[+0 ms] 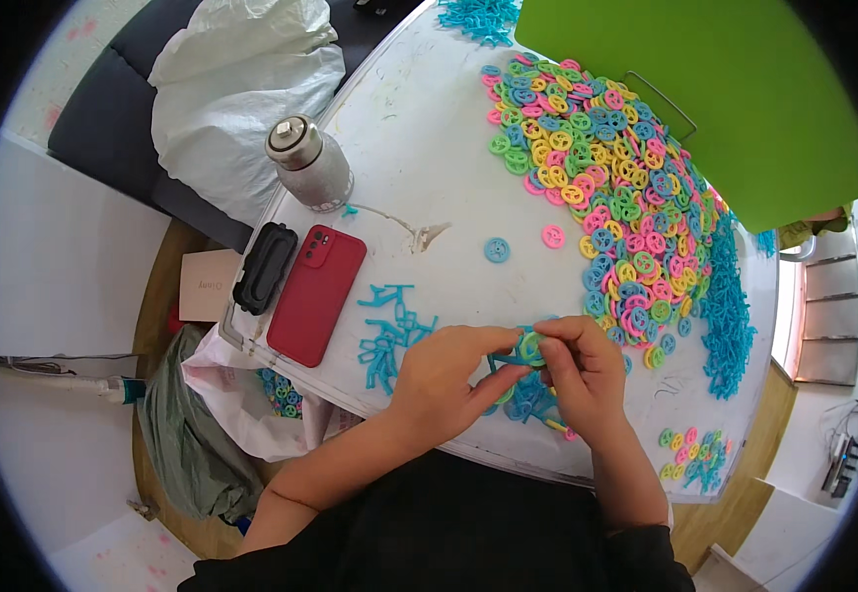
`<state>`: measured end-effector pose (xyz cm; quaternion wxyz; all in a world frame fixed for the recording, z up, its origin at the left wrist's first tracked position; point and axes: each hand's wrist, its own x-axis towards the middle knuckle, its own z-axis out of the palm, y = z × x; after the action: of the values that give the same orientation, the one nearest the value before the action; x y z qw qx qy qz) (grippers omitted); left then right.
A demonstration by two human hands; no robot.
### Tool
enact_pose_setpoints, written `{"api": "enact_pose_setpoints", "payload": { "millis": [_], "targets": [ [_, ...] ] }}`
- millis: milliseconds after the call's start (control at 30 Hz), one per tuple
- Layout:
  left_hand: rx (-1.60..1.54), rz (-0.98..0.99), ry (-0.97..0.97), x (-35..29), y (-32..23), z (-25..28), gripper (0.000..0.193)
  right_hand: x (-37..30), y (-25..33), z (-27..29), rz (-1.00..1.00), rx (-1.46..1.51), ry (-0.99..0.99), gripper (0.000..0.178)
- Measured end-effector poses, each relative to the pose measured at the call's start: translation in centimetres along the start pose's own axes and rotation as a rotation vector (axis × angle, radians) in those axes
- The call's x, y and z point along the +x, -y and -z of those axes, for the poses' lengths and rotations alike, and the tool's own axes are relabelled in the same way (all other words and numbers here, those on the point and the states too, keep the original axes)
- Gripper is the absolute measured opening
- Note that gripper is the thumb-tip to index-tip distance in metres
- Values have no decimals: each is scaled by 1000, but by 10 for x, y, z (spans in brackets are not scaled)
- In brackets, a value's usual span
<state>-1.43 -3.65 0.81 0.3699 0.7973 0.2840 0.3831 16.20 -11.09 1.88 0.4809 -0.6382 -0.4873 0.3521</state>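
Left hand (pixel 439 387): your fingers pinch a blue part (pixel 511 359), tips set narrow.
Right hand (pixel 587 377): your fingers grip a green wheel (pixel 532 346) at its rim.
Position: wheel and part sit between your 2 hands, above the table (pixel 429 138) near its edge.
Supply: wheel pile (pixel 628 192) at 1 o'clock from your hands; loose blue parts (pixel 381 347) at 9 o'clock.
Handling: probably light, stiff, smooth plastic; thin spokes may snap, so hold the rim.
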Motion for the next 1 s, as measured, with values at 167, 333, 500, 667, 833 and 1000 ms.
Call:
{"api": "enact_pose_setpoints", "payload": {
  "millis": [167,333,500,667,833,1000],
  "targets": [
    [-265,144,-8,-3,1,0,35,-2,-2,12,-53,312,170,24],
    [-218,176,26,-1,-2,3,36,7,-2,21,202,-66,196,27],
    [-8,134,-45,-5,-5,0,37,5,7,18,413,-417,186,26],
    [60,-67,-39,-7,7,-6,39,6,5,23,-397,507,273,20],
    [86,-117,-78,-14,8,-11,39,-2,5,15,-168,202,187,26],
    [-6,-2,77,-14,7,2,39,-6,-1,16,-226,97,212,29]
  ]
}}
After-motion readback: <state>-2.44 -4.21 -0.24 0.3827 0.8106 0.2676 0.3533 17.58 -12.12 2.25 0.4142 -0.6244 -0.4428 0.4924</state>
